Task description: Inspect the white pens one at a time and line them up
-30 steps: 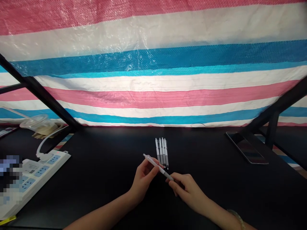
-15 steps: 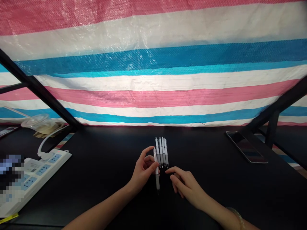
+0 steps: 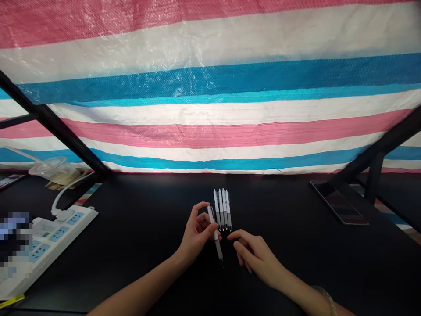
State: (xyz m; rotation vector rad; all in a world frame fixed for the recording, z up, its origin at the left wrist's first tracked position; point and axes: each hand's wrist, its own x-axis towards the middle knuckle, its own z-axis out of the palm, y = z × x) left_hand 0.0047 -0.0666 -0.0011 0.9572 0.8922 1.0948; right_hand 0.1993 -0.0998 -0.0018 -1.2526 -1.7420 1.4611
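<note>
Centrally, the left hand (image 3: 196, 232) keeps its grip clamped on a slim white pen (image 3: 215, 235) beside four matching pens (image 3: 222, 210), right hand (image 3: 255, 256) loose, amid bare matte black tabletop (image 3: 138, 228).

Black table (image 3: 138, 228), matte, backed by a striped tarp. Lying on it: four white pens (image 3: 222, 210) side by side near the middle, tips toward the near edge; a dark phone (image 3: 338, 202) face up at far right; a white power strip (image 3: 49, 237) at left, cord curling back; a clear plastic cup (image 3: 54, 169) at far left.
</note>
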